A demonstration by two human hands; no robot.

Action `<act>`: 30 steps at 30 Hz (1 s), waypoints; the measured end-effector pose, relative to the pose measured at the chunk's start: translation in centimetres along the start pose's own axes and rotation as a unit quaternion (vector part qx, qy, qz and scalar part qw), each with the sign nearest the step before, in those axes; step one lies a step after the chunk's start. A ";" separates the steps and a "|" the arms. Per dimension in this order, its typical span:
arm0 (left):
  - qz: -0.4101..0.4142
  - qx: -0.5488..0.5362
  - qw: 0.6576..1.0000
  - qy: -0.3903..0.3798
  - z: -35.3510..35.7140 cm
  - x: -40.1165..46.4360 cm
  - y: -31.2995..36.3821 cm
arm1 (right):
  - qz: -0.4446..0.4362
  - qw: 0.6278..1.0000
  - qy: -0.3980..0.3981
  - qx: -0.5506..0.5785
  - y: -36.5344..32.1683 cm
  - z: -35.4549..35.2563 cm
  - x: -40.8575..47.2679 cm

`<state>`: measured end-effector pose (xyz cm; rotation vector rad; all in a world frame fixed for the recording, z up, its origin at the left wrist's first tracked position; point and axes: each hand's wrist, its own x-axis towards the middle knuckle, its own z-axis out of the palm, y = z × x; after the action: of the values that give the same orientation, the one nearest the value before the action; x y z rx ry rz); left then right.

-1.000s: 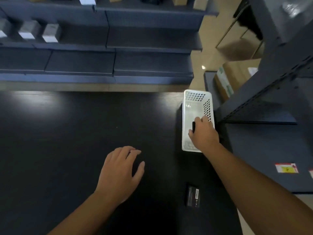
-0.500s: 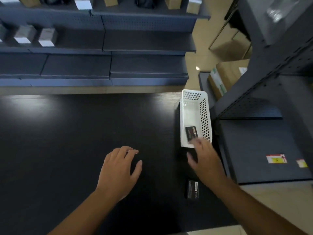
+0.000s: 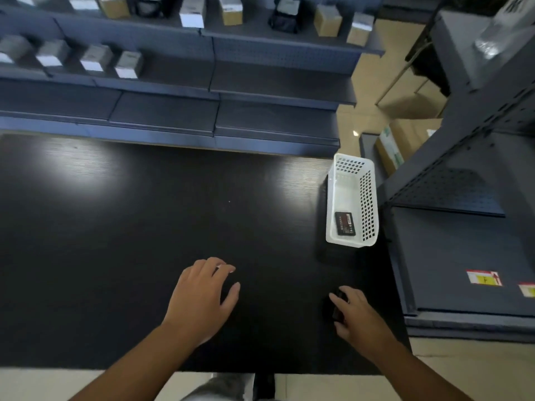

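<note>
Light falls from overhead and the scene is moderately bright, though the black wood-grain desk (image 3: pixel 144 241) swallows most of it, apart from two pale, hazy glare patches near its far edge. A small lamp reflection glints on the beige floor (image 3: pixel 364 91). The white perforated plastic basket (image 3: pixel 335 180) is the brightest thing and throws a soft shadow to its left and near side. A faint shadow sits under the left hand (image 3: pixel 202 296); the small black flat card (image 3: pixel 335 311) at the right hand (image 3: pixel 359 314) nearly melts into the desk. Wide-angle distortion bends the grey metal shelves (image 3: pixel 173 111), and the upper corners are soft and smeared
</note>
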<state>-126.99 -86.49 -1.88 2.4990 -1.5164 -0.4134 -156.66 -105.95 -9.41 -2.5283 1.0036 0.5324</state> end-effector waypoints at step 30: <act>-0.282 -0.008 0.928 0.243 -17.1 -26.1 -34.4 | -0.402 0.893 0.099 -0.175 -58.8 -12.6 3.4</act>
<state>-103.98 -47.24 7.45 2.7131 -0.6018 0.1259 -110.16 -73.78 11.33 -3.0340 -0.1740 0.2097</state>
